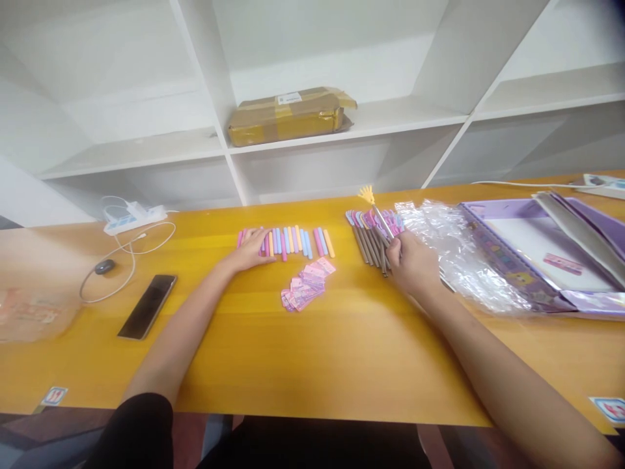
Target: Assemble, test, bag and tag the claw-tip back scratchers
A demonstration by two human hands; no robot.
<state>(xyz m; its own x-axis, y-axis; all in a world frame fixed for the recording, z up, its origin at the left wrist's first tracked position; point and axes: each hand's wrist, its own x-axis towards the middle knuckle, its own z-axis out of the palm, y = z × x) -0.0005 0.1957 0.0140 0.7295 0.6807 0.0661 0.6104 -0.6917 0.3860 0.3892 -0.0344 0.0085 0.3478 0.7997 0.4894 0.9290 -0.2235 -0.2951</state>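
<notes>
My right hand (414, 264) is closed around the metal rod of a small back scratcher (383, 220), whose yellow hand-shaped head points up and away from me. Beneath and left of it lie several more metal rods (367, 246) with pink, blue and purple heads. My left hand (251, 251) rests over the left part of a row of pastel tubes (293, 240), its thumb and fingers apart; the tubes under it are partly hidden. Three or so tubes (323, 241) lie a little apart at the row's right. Nearer to me is a fanned pile of pink cards (306, 284).
Clear plastic bags (454, 251) lie right of the rods, beside an open purple box (517, 260). On the left are a phone (147, 306), a white cable (131, 260) and a power strip (134, 219). A taped carton (288, 117) sits on the shelf behind.
</notes>
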